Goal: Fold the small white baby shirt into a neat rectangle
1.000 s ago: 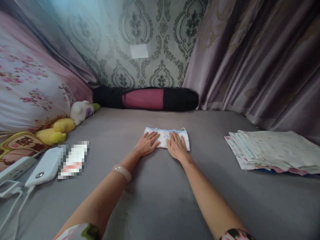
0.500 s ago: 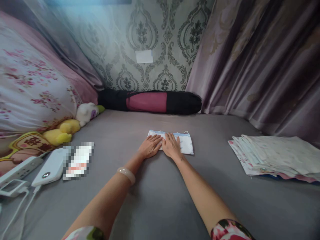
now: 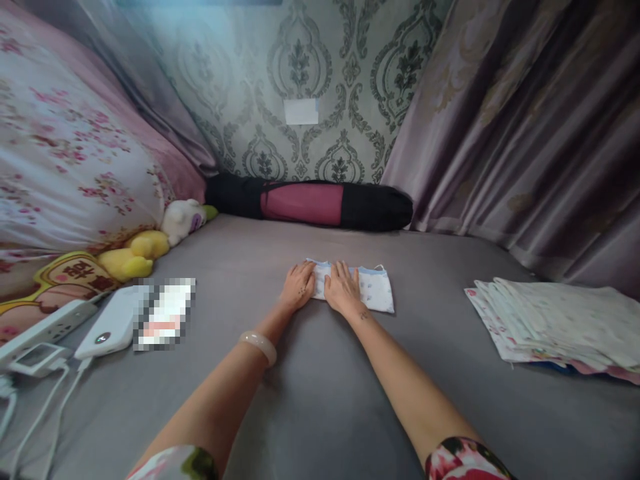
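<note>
A small folded white cloth (image 3: 377, 291) with a pale blue edge and small printed marks lies flat in the middle of the grey sheet. A thin white loop shows at its far right edge. My left hand (image 3: 299, 287) rests over the cloth's left end, fingers stretched forward. On the middle of the cloth lies my right hand (image 3: 343, 287), palm down with its fingers extended and the thumb apart. A strip of cloth shows between the two hands. Under the palms the fabric is hidden.
On the right lies a stack of folded cloths (image 3: 565, 327). To the left are a white power bank (image 3: 113, 323), a power strip (image 3: 57, 327), cables, a blurred-out flat object (image 3: 167, 313) and plush toys (image 3: 135, 255). A black and pink rolled bag (image 3: 303, 203) lies along the wall.
My left hand has slid left, away from my right hand, toward the cloth's left end. My right hand stays on the cloth. The whole view has shifted slightly.
</note>
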`<act>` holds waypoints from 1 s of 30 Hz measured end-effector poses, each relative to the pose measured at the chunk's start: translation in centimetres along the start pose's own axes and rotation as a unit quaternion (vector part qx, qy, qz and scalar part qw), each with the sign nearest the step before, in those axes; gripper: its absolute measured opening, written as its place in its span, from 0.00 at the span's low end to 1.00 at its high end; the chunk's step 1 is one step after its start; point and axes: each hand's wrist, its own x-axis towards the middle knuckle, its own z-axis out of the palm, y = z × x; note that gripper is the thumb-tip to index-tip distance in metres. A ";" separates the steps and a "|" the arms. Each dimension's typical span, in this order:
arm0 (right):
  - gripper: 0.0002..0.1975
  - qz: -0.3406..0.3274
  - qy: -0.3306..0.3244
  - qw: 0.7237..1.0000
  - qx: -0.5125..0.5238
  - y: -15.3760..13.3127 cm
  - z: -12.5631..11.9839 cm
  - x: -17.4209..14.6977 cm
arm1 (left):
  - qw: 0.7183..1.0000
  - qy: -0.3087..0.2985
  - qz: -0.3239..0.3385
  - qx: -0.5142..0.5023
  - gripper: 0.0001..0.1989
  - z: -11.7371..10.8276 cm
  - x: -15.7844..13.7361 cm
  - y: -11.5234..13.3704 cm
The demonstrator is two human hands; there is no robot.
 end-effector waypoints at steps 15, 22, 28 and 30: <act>0.27 0.004 -0.032 0.999 -0.006 -1.0 0.5 0.5 | 0.978 0.089 -0.094 -0.165 0.22 0.5 0.5 -2.1; 0.27 -0.030 -0.012 0.999 -0.004 -2.7 1.1 1.0 | 0.969 0.099 -0.140 -0.177 0.22 0.2 0.5 -2.0; 0.27 -0.033 -0.007 0.999 -0.014 -2.5 1.7 0.5 | 0.961 0.125 -0.157 -0.190 0.22 0.2 0.5 -1.9; 0.28 -0.034 -0.014 0.999 -0.017 -2.5 1.6 0.6 | 0.957 0.133 -0.162 -0.199 0.22 0.2 0.4 -1.9</act>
